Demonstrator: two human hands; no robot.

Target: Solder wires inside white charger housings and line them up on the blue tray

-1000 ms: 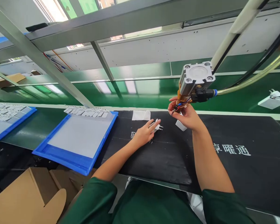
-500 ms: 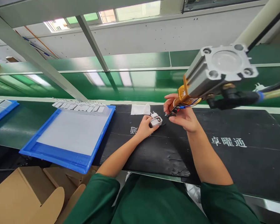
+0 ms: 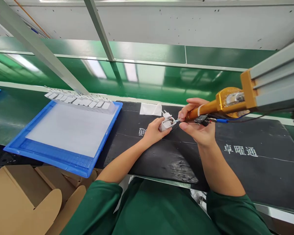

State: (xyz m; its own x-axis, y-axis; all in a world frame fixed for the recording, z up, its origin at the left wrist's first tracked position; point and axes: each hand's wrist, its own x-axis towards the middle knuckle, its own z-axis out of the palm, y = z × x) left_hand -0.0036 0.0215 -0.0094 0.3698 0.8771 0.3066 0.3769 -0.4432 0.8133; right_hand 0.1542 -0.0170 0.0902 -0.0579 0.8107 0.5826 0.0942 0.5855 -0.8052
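Left hand (image 3: 152, 133) gripped the white plastic plug housing (image 3: 165, 126) between thumb and fingers, just beside the right hand (image 3: 204, 132), whose curled fingers held the slim orange metal tool (image 3: 207, 109), long axis pointing toward the housing.

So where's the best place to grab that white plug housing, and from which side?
Probably pinch the outer walls of the white plug housing from the left, as the left hand does: its pronged end points away, its open face exposes the insides, and the orange tool is at its right.
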